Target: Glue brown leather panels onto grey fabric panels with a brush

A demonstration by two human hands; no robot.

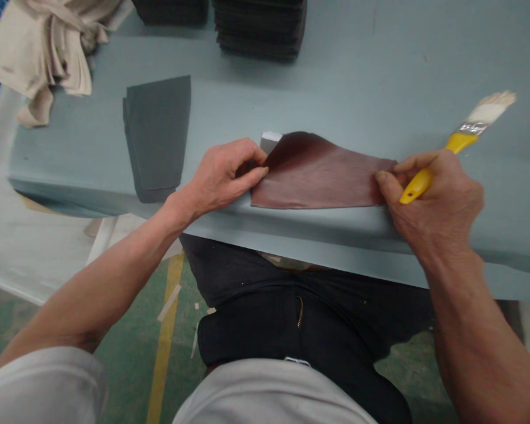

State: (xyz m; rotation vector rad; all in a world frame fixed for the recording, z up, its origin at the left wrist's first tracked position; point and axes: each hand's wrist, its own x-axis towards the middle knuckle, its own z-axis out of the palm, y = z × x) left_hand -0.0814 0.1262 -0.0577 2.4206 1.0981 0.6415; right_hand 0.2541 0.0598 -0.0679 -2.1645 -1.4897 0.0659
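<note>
A reddish-brown leather piece (318, 176) is stretched between both hands over the table's near edge, its upper left part curling up. My left hand (225, 174) is closed, pinching the left end between thumb and finger. At the right end, the thumb and finger of my right hand (441, 197) pinch the corner. That same hand also carries a paintbrush (461, 141) with a yellow handle, its pale bristles pointing up and to the right. Behind the leather's left end shows a small part of a light grey object (270, 140); most of it is hidden.
The pale blue-green table (380, 76) bears a few dark grey cut pieces (159, 132), overlapping, on the left. Tall stacks of dark pieces (260, 26) stand at the back. Beige cloth (57, 47) lies bunched at the far left corner.
</note>
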